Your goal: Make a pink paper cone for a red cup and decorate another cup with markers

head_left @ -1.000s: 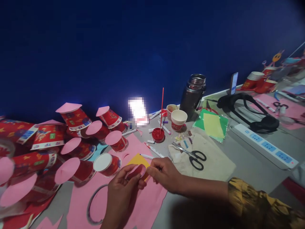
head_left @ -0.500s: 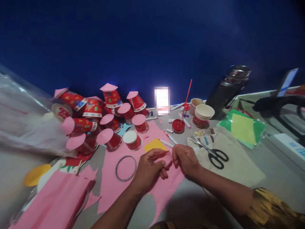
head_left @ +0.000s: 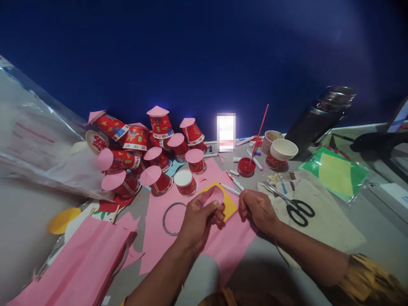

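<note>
My left hand (head_left: 200, 219) pinches a small round piece of pink paper (head_left: 211, 196) between thumb and fingers. The paper's edge curls up a little. To its right, apart from the paper, my right hand (head_left: 258, 210) is curled closed, and whatever its fingers may hold is hidden. Below the hands lie a yellow paper square (head_left: 232, 207) and a large cut pink sheet (head_left: 156, 250). A grey ring (head_left: 163, 221) rests on that sheet to the left. Just behind it stands a red cup (head_left: 185, 186) with a white top.
Several red paper cups with pink paper tops (head_left: 159, 123) crowd the back left. Black-handled scissors (head_left: 299, 211) lie on a cloth bag (head_left: 338, 231) at right. Behind are a red paint pot (head_left: 246, 167), stacked cups (head_left: 283, 151) and a dark flask (head_left: 315, 123).
The view has shifted, so the table things appear farther right. My left hand has tilted the pink paper up, and my right hand has drawn away from it.
</note>
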Demonstrator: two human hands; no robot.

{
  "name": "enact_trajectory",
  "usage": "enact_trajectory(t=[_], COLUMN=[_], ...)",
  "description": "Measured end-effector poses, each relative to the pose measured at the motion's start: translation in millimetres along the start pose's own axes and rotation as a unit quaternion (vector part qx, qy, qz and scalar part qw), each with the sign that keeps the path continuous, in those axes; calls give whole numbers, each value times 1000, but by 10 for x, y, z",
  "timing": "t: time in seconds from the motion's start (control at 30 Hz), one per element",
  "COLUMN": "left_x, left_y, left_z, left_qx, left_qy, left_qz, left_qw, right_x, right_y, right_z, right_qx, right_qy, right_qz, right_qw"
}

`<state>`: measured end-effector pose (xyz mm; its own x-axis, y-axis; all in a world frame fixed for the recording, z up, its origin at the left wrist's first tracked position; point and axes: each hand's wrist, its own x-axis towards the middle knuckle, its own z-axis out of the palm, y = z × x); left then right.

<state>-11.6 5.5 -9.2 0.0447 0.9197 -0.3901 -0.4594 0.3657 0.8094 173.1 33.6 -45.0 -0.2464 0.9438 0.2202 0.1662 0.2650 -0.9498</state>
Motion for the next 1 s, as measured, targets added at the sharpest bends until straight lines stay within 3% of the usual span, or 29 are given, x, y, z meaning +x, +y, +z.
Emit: enact_trajectory(t=[0.07, 0.17, 0.23, 0.3, 0.43, 0.67, 0.83, 1.0], left_x=[-21, -66, -90, -109, -121, -63, -12, -2], left_y=[78, 189, 243, 273, 275, 219, 198, 166], left_z=[-3, -8, -8, 1, 26, -7, -40, -47], left_qx=[-17, -19, -1, 16, 9, -16, -43, 7], left_qy=[26, 67, 74, 77, 89, 93, 63, 26], left_qz=[20, 50, 68, 86, 97, 89, 2, -44], left_qw=[999, 996, 995, 993, 991, 992, 997, 999], right_x=[-14, -44, -59, -63, -41, 19, 13, 4], right_y=[-4, 2, 13, 23, 40, 95, 88, 62], right_z=[8, 64, 108, 135, 130, 55, 59, 76], right_qx=[-62, -130, -144, -151, -155, -202, -192, -204], right_qy=[-68, -199, -256, -273, -243, -47, -53, -54], right_qz=[-81, -191, -226, -236, -239, -160, -153, -147], right_qw=[992, 952, 929, 920, 927, 965, 968, 966])
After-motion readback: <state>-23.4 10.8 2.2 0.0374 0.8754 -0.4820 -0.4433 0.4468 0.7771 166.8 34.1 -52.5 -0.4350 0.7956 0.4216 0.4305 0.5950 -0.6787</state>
